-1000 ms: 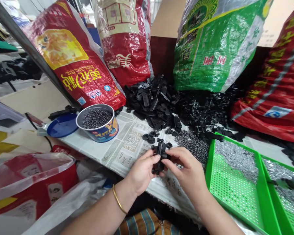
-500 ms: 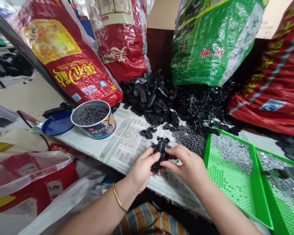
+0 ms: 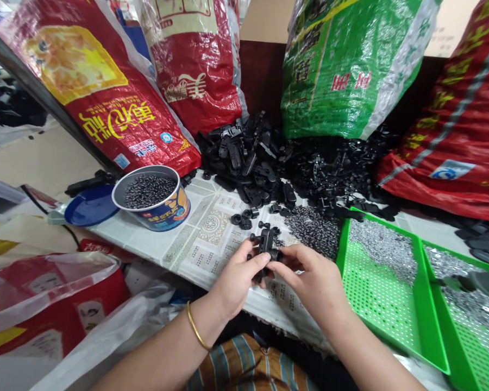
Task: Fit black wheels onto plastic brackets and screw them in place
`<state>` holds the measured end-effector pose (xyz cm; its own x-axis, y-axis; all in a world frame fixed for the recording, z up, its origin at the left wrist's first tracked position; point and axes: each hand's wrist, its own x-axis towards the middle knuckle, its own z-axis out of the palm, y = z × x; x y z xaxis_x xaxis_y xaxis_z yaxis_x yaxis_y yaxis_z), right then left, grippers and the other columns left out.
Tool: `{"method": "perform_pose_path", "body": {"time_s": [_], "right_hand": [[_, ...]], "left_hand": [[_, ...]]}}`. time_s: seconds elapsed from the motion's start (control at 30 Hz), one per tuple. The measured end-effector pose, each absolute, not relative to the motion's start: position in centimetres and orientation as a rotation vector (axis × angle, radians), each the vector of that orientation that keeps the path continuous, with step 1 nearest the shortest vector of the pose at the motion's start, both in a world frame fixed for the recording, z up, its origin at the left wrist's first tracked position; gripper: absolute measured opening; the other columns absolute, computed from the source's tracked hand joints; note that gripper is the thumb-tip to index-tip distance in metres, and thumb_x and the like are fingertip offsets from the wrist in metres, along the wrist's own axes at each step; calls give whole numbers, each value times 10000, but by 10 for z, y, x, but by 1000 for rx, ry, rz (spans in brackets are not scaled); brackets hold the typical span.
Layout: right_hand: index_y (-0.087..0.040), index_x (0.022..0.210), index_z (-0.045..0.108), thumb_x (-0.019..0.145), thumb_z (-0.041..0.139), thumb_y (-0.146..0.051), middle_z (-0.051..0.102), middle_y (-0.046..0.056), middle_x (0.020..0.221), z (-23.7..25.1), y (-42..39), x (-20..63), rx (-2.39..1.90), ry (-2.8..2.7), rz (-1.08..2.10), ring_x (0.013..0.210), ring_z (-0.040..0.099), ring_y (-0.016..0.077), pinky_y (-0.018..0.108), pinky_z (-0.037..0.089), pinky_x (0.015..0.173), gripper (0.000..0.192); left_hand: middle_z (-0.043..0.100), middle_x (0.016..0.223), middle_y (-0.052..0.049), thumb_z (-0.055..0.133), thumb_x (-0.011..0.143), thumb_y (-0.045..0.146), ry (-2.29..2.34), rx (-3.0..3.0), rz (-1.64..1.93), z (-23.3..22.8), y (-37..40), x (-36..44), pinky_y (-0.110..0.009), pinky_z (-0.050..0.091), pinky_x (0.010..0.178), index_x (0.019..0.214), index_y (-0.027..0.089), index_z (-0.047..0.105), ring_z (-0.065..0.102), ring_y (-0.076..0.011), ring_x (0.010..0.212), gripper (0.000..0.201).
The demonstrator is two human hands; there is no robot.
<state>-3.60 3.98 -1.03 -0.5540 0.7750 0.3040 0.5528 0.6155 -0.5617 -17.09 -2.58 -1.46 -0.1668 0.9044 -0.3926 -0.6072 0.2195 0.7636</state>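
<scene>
Near the table edge (image 3: 212,282), both hands (image 3: 236,279) pinch a black clip (image 3: 265,244).

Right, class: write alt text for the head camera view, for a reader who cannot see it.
Both hands, the left hand and right hand, grip one black plastic part over a paper-covered table. Behind lies a heap of black parts; a tin of small dark pieces stands left, green trays right.

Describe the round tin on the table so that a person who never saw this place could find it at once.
Start at the big red sack with yellow writing leaning at the back left of the table. Just in front of its lower edge stands the tin, beside a blue lid. It is the only round container there, open-topped and full of small dark pellets.
</scene>
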Motion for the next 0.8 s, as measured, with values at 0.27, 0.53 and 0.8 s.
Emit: {"method": "perform_pose_path", "body": {"time_s": [0.27,0.53,0.8], "right_hand": [[-205,1077,579,829,553,-275,643,37,804,-1,44,-33,-854,-2436,499,703,617,147,256,504,631,259],[-207,1017,605,789,611,-297,656,17,774,-3,36,-35,-943,-2328,506,677,616,144,254,496,619,244],[-192,1032,604,803,593,-278,662,32,806,-3,41,-32,-879,-2380,467,700,615,150,268,498,633,245]], "left_hand": [[578,817,-21,573,769,227,1011,379,1394,-16,-26,-173,-208,386,505,963,184,571,534,-121,672,198],[572,773,-24,525,794,230,897,302,1395,-15,-27,-174,-209,388,490,922,167,566,536,-121,642,148],[580,845,-35,524,808,250,1029,440,1405,-15,-30,-170,-219,404,541,971,184,567,537,-138,711,180]]}}
